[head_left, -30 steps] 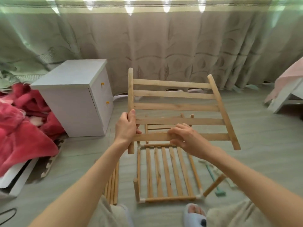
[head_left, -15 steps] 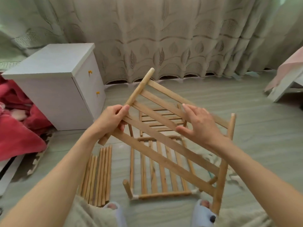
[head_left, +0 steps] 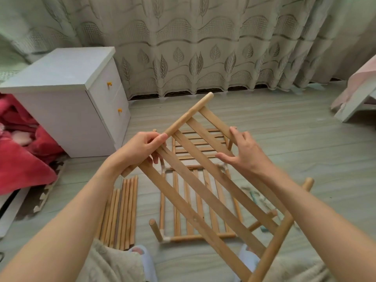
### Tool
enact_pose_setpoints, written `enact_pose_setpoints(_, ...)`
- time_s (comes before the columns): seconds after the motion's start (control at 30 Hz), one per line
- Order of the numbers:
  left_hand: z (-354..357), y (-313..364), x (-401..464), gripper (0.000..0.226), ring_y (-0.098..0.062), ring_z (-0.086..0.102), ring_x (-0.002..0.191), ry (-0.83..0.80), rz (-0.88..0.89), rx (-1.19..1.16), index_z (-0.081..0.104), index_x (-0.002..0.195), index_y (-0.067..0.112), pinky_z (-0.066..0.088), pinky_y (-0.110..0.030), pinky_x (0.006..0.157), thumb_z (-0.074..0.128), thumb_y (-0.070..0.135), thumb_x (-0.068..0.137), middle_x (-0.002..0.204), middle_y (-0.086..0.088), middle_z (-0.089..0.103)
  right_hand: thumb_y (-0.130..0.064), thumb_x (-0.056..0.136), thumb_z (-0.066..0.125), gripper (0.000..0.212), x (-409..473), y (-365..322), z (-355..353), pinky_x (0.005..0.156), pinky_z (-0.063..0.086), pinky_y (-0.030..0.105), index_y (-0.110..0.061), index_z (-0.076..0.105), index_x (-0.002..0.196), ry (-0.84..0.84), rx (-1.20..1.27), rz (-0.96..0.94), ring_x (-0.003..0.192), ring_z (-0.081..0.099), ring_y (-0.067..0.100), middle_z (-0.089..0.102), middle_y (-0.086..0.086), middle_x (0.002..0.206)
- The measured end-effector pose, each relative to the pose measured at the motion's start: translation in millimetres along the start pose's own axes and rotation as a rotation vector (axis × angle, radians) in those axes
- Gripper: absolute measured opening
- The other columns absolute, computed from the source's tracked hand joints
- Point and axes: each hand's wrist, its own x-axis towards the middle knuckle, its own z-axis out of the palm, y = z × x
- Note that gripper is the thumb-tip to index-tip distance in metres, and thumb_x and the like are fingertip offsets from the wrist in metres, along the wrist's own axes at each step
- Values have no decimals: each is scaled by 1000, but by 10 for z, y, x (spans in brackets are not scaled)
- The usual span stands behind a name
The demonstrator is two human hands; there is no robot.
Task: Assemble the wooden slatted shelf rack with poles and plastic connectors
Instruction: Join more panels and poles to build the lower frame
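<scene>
No writing shows. The left hand still grips the slatted panel; the right hand rests open-fingered, panel lowered slightly.

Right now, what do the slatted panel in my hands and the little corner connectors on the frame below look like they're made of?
Slatted panel: pale unpainted wood, seemingly bamboo or pine; faint grain, matte.
Corner connectors: likely plastic; whitish, slightly translucent, wrapping the pole ends.
</scene>
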Motion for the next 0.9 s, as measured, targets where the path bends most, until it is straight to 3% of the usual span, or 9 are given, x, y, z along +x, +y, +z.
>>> enact_pose_setpoints(0.1,38,-43,12,24,-8,62,71,149,42,70,64,99,16,54,-24,60,49,34,94,87,-5,65,-56,75,65,92,-5,-65,81,93,45,43,-18,19,146,99,10,33,106,50,24,45,10,117)
enact_pose_setpoints(0.2,92,-84,87,28,-19,51,108,419,125,295,58,119,13,43,-30,92,52,23,94,114,-4,58,-58,74,64,89,36,-79,134,89,47,46,-19,24,143,189,47,158,101,52,26,48,11,113)
enact_pose_setpoints(0.33,393,80,-12,25,-20,45,101,674,291,513,60,114,7,41,-29,89,55,10,90,105,-9,55,-63,73,61,75,89,-3,152,81,50,42,-17,40,129,230,134,369,95,54,27,52,11,106)
enact_pose_setpoints(0.47,965,248,-214,32,-13,50,97,439,162,384,48,125,11,41,-17,77,48,22,95,116,-3,46,-63,75,59,70,99,-59,205,73,47,33,-15,44,123,234,115,395,88,53,23,53,9,103)
enact_pose_setpoints(0.53,1159,221,-218,41,-19,49,109,391,98,446,38,132,11,45,-27,88,46,28,95,125,-5,40,-63,75,59,75,92,-118,230,71,46,32,-14,40,129,261,77,385,86,53,23,53,10,104)
enact_pose_setpoints(0.63,1229,197,-204,63,-25,28,134,361,36,473,15,146,9,33,-35,109,48,27,94,146,-11,21,-60,77,60,77,67,-175,252,67,40,30,-11,35,131,275,35,385,84,51,22,51,11,108)
enact_pose_setpoints(0.7,1244,226,-207,64,-28,23,136,410,105,579,19,145,6,26,-37,113,50,26,94,148,-15,21,-59,78,60,72,66,-180,243,68,38,30,-11,36,126,257,44,417,90,53,27,50,13,111)
enact_pose_setpoints(0.8,1285,280,-210,46,-23,38,124,339,186,573,38,137,9,35,-33,101,43,30,96,134,-9,44,-57,78,61,71,98,-198,228,68,38,32,-9,35,124,216,78,470,94,55,31,49,14,114)
enact_pose_setpoints(0.9,1364,313,-198,54,-21,46,118,219,83,375,22,144,13,41,-30,91,42,30,98,137,-6,37,-56,78,62,75,120,-260,239,69,39,33,-9,31,127,228,96,471,94,56,32,49,15,114)
